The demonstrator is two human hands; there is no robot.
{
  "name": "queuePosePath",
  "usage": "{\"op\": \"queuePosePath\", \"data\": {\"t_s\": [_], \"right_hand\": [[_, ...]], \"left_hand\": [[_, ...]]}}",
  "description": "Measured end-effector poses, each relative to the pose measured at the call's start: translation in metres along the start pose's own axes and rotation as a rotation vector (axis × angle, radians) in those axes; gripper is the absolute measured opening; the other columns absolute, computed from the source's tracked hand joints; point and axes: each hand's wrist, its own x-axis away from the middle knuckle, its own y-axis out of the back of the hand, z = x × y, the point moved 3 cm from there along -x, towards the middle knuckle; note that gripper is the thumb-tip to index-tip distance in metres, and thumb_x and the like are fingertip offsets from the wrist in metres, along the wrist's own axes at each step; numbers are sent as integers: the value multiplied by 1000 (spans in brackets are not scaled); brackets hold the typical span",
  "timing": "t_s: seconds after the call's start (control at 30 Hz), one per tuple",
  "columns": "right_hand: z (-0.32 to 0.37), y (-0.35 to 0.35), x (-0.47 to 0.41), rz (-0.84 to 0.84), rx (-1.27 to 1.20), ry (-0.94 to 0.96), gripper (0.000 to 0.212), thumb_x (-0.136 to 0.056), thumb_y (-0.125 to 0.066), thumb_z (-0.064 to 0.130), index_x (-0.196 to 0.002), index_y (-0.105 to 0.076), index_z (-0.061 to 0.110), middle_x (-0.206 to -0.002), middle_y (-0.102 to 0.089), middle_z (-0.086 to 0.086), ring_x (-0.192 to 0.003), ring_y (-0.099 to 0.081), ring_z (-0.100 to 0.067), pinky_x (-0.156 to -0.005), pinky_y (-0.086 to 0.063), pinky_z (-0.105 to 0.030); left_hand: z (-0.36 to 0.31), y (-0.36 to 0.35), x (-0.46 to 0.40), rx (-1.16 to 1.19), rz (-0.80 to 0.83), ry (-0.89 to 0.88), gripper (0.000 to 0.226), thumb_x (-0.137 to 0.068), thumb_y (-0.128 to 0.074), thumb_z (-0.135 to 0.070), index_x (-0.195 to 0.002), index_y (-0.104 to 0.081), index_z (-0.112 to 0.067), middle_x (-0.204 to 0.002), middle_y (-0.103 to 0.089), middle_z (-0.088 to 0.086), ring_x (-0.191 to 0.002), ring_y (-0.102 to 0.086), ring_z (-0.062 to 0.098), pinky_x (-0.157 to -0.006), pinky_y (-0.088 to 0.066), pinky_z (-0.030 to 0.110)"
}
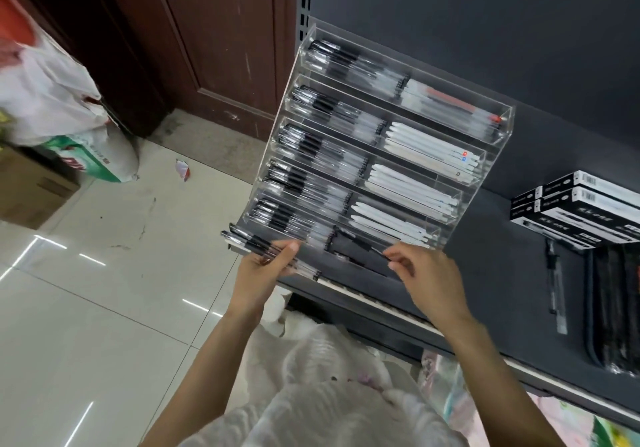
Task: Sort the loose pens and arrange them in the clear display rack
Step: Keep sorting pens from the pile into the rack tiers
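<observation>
two hands at clear display rack (460, 200) front edge: left hand (266, 273) grips bundle of pens (263, 249); right hand (426, 273) pinches black pen (360, 242) in lowest tray. box (585, 204) labels unreadable.

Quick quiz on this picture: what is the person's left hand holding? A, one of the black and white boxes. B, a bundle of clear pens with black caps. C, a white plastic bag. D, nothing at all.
B: the left hand grips a bundle of clear pens with black caps at the front lower corner of the clear display rack, while the black and white boxes sit untouched on the dark shelf.
</observation>
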Motion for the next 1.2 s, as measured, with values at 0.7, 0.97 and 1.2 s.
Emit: {"op": "queuePosePath", "data": {"t_s": [0.7,0.97,1.2], "right_hand": [[-4,-31,-12,159,274,55,27,-87,-57,2,-102,-71,19,-92,-68,1,-84,-64,-17,-74,-54,-29],[43,-5,6,175,-449,50,18,-82,-72,22,-100,-73,24,-86,-71,15,-77,-62,9,-70,-42,-3],[-7,7,14,-82,113,21,12,-84,-68,14,-92,-72,22,-82,-73,8,-71,-67,-15,-58,-53,-29]], "left_hand": [[-1,-29,10,7,36,-50,15,-80,-73,-14,-94,-69,-19,-85,-71,8,-77,-68,15,-72,-56,25],[-5,-50,15,23,140,-81,17,-79,-72,-10,-94,-65,-14,-80,-68,5,-74,-67,11,-64,-53,18],[-3,-42,11,-49,73,-104,13,-82,-70,-15,-94,-66,-14,-76,-57,7,-66,-59,7,-60,-53,16]]}}
